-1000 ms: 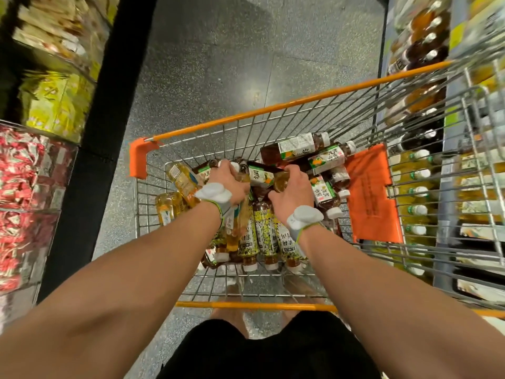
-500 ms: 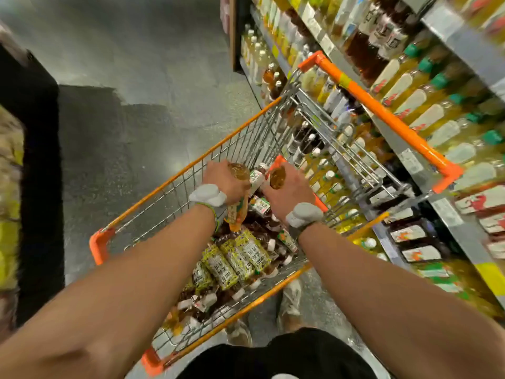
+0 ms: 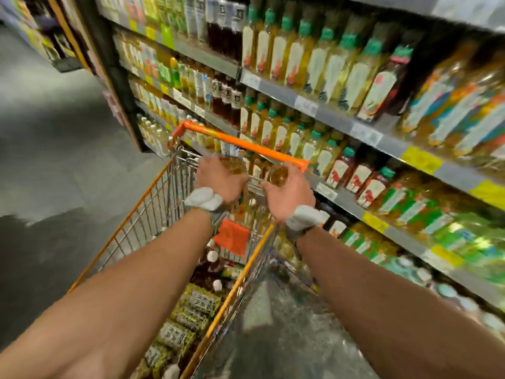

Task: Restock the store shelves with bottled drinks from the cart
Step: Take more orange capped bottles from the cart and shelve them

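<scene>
Centre frame, the left hand [image 3: 221, 183] is gripping an amber bottle [image 3: 233, 165], the right hand [image 3: 289, 194] a second amber bottle [image 3: 278, 175]. They are likely needing upright, label-out placement on the right-side shelves [image 3: 333, 119].

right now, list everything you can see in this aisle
cart: one, wire with orange rim, centre
cart bottles: many, yellow-green labels, lying in the cart
flap: one, orange, inside the cart
shelves: several tiers, grey, right
shelf bottles: many, amber and dark, upright on the shelves
floor: grey, left
left bottle: one, amber, held over the cart
right bottle: one, amber, held beside it
wristbands: two, white, on the wrists
left hand: one, grips left bottle
right hand: one, grips right bottle
</scene>
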